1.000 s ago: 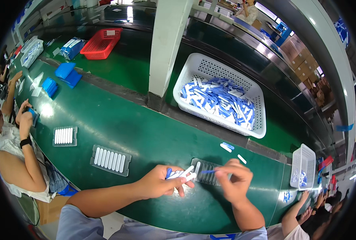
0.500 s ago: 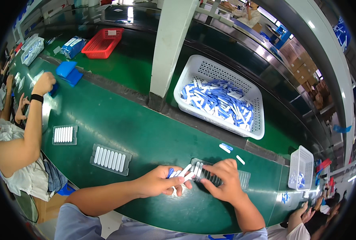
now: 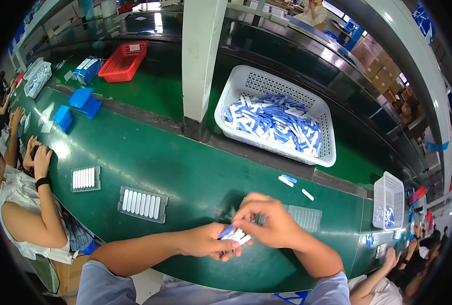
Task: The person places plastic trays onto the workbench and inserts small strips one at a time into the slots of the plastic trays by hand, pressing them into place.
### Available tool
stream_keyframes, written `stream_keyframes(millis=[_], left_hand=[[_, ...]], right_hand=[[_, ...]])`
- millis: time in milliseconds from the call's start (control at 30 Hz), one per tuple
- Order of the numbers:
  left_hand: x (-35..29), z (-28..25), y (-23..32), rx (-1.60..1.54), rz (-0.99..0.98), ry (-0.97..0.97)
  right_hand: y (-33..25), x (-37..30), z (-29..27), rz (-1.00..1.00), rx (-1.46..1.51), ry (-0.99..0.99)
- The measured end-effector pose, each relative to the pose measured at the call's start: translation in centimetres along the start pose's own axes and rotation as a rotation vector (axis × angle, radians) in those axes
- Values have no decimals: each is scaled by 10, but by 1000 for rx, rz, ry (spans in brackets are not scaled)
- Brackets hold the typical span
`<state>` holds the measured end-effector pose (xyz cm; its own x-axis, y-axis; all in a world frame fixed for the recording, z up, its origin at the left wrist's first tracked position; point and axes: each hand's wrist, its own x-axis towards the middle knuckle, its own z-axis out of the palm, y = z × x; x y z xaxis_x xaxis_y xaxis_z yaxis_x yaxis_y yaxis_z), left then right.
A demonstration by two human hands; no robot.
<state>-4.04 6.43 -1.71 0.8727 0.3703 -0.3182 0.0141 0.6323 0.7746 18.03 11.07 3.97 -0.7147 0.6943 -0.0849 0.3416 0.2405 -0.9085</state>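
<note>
Left hand (image 3: 205, 241): closed around a bunch of strips (image 3: 240, 237). Right hand (image 3: 266, 219): fingertips brought in at the bunch's far end, close against the left; whether they grip a strip cannot be told. Bunch partly covered by the fingers; count not readable. Strips: slim, flat, round-ended, mostly white, one blue at the left side.

Clear ridged tray (image 3: 307, 219): right of the right hand, left end hidden behind it. Two filled trays (image 3: 164, 208): to the left, white strips in rows. Loose strips (image 3: 288, 180): far side, white and blue.

Green table (image 3: 195, 178): glossy. White basket (image 3: 272, 152): beyond, heaped blue and white. Red basket (image 3: 116, 77): far left. Pale post (image 3: 201, 51): top cut off. Co-worker's arm (image 3: 48, 208): left, dark wristband.
</note>
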Motion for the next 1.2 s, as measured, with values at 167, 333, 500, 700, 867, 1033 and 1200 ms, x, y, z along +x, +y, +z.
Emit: stream_keyframes(millis=[167,333,500,700,867,1033,1200], left_hand=[[-3,-1,-1,-110,99,97],[-3,-2,3,-260,157,87],[3,-3,0,-226,100,236],[-1,-5,1,-218,125,322],[-1,-6,4,-201,86,293],[-5,-7,6,-216,127,401],[-2,-9,2,-261,144,412]], right_hand=[[6,-17,-13,-42,247,321],[8,-24,-1,62,50,218],[16,-26,4,32,36,269],[19,-26,-2,-30,95,420],[20,-26,2,-83,-36,366],[21,-30,-26,70,428,585],[47,-34,-53,131,165,169]])
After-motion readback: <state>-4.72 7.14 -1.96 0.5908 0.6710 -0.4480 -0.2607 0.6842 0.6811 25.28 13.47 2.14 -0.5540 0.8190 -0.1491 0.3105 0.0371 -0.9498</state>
